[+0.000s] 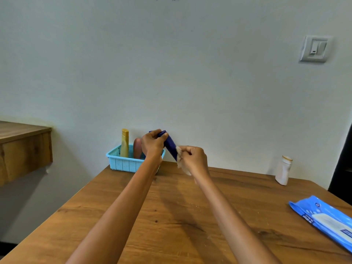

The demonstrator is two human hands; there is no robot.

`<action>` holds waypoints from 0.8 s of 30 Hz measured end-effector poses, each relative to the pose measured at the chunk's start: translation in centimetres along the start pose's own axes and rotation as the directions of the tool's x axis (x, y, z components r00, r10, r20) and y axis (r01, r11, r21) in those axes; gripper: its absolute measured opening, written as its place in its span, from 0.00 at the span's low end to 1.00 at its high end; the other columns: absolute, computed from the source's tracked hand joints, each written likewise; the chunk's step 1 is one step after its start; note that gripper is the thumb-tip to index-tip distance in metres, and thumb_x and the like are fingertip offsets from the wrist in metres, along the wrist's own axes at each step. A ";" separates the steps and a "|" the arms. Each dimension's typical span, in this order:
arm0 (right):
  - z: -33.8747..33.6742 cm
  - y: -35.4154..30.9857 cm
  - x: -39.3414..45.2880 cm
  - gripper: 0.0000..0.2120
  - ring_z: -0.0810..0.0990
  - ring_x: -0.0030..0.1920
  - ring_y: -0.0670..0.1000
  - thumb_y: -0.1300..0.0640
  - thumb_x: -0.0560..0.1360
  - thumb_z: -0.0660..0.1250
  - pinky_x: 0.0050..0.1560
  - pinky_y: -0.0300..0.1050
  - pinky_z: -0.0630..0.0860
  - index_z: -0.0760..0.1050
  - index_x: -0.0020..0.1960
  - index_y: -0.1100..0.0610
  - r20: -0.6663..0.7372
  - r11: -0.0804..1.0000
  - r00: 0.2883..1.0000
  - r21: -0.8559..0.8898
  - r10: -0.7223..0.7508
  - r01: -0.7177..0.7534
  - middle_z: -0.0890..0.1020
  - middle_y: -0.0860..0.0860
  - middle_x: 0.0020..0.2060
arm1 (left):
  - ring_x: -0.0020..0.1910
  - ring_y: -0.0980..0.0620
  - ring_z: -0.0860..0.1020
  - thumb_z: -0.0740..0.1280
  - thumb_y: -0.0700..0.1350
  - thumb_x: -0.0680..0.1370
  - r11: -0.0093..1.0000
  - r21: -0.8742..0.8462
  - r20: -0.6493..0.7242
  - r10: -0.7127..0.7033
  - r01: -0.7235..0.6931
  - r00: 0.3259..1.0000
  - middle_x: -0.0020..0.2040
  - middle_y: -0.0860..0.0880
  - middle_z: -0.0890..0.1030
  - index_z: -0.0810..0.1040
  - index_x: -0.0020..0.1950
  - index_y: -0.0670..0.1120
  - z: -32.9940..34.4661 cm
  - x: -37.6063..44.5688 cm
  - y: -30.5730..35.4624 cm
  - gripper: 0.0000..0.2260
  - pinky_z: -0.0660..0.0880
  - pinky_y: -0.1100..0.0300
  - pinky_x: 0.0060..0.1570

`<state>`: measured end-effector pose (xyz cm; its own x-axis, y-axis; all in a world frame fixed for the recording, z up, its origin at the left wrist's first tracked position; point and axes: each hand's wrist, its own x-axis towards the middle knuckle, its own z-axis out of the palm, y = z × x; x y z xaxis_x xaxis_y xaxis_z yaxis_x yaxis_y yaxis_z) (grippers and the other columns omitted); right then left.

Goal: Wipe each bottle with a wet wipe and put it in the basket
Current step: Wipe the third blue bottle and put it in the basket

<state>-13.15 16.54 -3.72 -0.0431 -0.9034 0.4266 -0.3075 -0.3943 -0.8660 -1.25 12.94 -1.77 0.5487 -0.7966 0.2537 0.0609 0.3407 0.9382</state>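
Observation:
My left hand (152, 144) grips the top of a dark blue bottle (170, 145), held tilted in the air above the table's far edge. My right hand (193, 159) pinches a crumpled white wet wipe (180, 161) against the bottle's lower end. Behind my left hand stands a light blue basket (122, 163) at the table's far left corner. A yellow bottle (125, 143) and a reddish-brown bottle (137, 148) stand upright in it. A white bottle (283, 170) with a gold-rimmed top stands alone at the far right of the table.
A blue pack of wet wipes (323, 220) lies at the table's right edge. The wooden table (171, 216) meets a white wall. A wooden shelf (22, 147) juts out at the left, and a wall switch (315, 48) sits upper right.

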 end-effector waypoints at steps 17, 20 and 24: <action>-1.8 1.8 0.8 0.16 0.76 0.61 0.51 0.59 0.81 0.56 0.52 0.38 0.75 0.72 0.67 0.55 -0.018 0.993 0.993 0.018 -0.115 0.116 0.77 0.50 0.63 | 0.51 0.45 0.80 0.68 0.35 0.75 0.984 -0.111 0.337 -0.094 0.139 0.937 0.54 0.39 0.80 0.75 0.61 0.37 1.3 -1.7 0.7 0.14 0.79 0.57 0.47; -2.1 2.5 0.9 0.15 0.78 0.54 0.52 0.60 0.81 0.57 0.47 0.42 0.77 0.73 0.65 0.58 -0.011 1.000 1.000 0.015 -0.023 0.023 0.79 0.54 0.59 | 0.54 0.43 0.79 0.68 0.35 0.75 0.975 -0.159 0.274 -0.105 0.153 0.956 0.55 0.39 0.79 0.76 0.61 0.37 0.9 -1.1 0.9 0.14 0.79 0.54 0.48; -2.7 3.4 1.1 0.14 0.77 0.56 0.53 0.62 0.80 0.56 0.49 0.43 0.76 0.74 0.64 0.60 0.055 0.985 0.984 0.001 0.172 -0.172 0.79 0.56 0.57 | 0.53 0.45 0.79 0.69 0.35 0.74 0.984 -0.152 0.209 -0.065 0.098 0.976 0.54 0.41 0.80 0.76 0.61 0.38 0.6 -0.8 1.0 0.15 0.79 0.61 0.41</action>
<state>-16.79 14.65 -5.54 -0.0428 -0.9655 0.2567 -0.2942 -0.2334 -0.9268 -2.14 13.59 -0.91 0.3572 -0.9037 0.2359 0.2401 0.3330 0.9118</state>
